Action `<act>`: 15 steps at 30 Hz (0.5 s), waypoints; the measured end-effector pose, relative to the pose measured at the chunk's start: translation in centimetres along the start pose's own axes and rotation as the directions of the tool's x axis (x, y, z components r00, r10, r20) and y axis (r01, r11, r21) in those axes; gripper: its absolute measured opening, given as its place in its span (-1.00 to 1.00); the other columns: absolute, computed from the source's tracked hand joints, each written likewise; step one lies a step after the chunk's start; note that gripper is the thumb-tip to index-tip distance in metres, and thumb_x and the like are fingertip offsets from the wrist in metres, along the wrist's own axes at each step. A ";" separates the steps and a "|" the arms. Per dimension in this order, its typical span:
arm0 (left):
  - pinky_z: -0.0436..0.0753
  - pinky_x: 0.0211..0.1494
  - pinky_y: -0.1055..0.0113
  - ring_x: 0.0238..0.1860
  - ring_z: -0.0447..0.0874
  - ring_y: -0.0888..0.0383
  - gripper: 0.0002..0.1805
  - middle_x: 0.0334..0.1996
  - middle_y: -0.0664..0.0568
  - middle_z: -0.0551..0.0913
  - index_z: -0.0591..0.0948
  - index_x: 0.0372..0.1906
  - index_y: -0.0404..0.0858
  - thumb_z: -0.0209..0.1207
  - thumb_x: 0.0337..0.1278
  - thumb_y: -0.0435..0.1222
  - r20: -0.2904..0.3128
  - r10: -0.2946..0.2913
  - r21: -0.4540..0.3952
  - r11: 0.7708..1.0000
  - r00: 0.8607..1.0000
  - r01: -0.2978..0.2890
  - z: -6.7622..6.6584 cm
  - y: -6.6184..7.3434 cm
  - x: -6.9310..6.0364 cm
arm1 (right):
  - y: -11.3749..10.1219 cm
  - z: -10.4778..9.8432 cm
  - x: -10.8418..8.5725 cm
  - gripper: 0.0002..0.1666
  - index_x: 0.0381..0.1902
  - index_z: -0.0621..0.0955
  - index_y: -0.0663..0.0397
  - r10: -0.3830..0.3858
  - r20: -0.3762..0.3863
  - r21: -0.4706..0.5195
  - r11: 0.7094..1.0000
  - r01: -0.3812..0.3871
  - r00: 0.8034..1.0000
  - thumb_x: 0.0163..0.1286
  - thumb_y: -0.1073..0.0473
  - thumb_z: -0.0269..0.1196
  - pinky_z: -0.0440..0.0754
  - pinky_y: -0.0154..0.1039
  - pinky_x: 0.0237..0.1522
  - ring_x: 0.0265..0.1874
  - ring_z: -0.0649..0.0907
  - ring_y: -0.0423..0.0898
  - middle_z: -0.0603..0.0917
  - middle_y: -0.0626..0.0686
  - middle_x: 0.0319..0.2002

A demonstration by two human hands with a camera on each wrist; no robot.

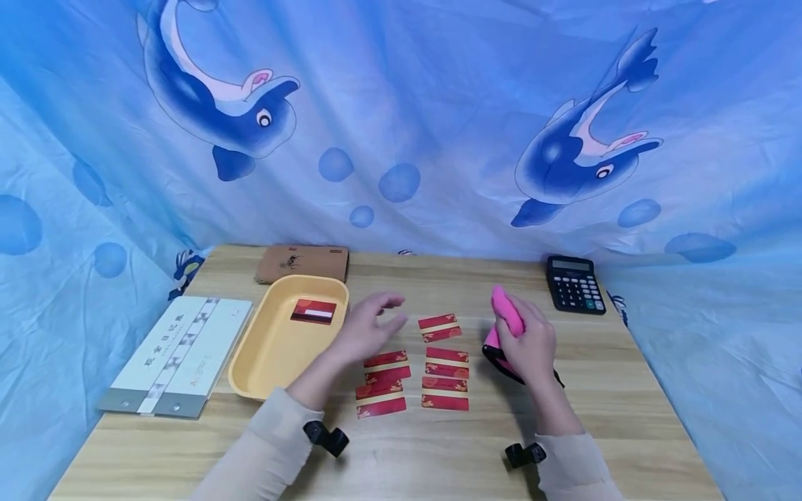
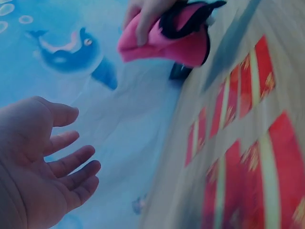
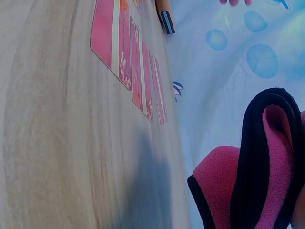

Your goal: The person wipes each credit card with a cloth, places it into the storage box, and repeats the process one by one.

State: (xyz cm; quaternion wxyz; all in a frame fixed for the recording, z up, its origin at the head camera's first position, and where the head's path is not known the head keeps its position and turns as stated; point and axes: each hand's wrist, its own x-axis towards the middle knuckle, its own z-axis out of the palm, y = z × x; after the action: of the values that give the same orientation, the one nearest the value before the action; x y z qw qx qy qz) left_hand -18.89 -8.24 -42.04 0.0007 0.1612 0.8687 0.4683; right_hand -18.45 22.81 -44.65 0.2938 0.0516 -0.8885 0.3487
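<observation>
Here's the pink cloth [image 1: 509, 313] with its black trim, bunched up and held over the tabletop [image 1: 426, 456], just to the right of the cards. The right hand [image 1: 531, 341] has it, fingers clamped on the folds! Across on the left, the left hand [image 1: 366, 327] hovers with nothing in its grasp, fingers apart and slightly bent.

Between and below the hands lie five red-and-cream cards: one far card [image 1: 440, 328], two in the right column [image 1: 447, 362], two in the left column [image 1: 386, 367], the near pair there touching or overlapping. Left of them sits a yellow tray [image 1: 276, 355], one red card [image 1: 313, 306] inside at its far end. A brown wallet [image 1: 303, 264] lies behind the tray, a white-and-gray account book [image 1: 178, 351] to its left. Far right, a black calculator [image 1: 573, 284]; beyond everything, a blue dolphin curtain [image 1: 464, 104].
</observation>
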 end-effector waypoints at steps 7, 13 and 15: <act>0.55 0.32 0.06 0.26 0.52 -0.03 -0.58 0.19 -0.05 0.59 0.55 0.28 -0.22 0.23 0.41 -0.20 0.057 -0.013 -0.036 0.999 0.998 0.015 4.1 -0.7 1.1 | 0.2 0.2 -0.2 -0.47 0.21 0.65 0.11 0.011 -0.014 0.003 1.000 -0.011 1.000 0.26 0.22 0.41 0.63 0.14 0.04 0.02 0.67 0.16 0.70 0.16 0.07; 0.56 0.29 -0.01 0.24 0.54 -0.08 -0.57 0.18 -0.10 0.59 0.56 0.26 -0.26 0.28 0.35 -0.26 0.035 -0.063 -0.039 0.997 0.997 0.064 6.4 -2.3 1.6 | 0.5 0.5 -0.4 -0.46 0.22 0.65 0.08 0.010 -0.013 0.008 1.000 -0.010 1.000 0.26 0.22 0.42 0.64 0.12 0.02 -0.01 0.68 0.15 0.71 0.15 0.06; 0.55 0.30 -0.02 0.23 0.53 -0.07 -0.56 0.18 -0.10 0.59 0.56 0.24 -0.25 0.30 0.32 -0.27 0.023 -0.080 -0.029 0.996 0.997 0.081 6.9 -2.8 1.8 | 0.6 0.5 -0.4 -0.46 0.22 0.65 0.08 0.006 -0.012 0.010 1.000 -0.006 1.000 0.26 0.22 0.42 0.64 0.12 0.03 0.00 0.68 0.14 0.71 0.15 0.05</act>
State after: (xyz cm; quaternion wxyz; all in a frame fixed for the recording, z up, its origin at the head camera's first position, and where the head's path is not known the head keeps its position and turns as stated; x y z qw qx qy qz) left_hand -20.30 -3.58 -47.95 0.0313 0.1310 0.8673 0.4793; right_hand -18.55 22.86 -45.53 0.2978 0.0481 -0.8851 0.3544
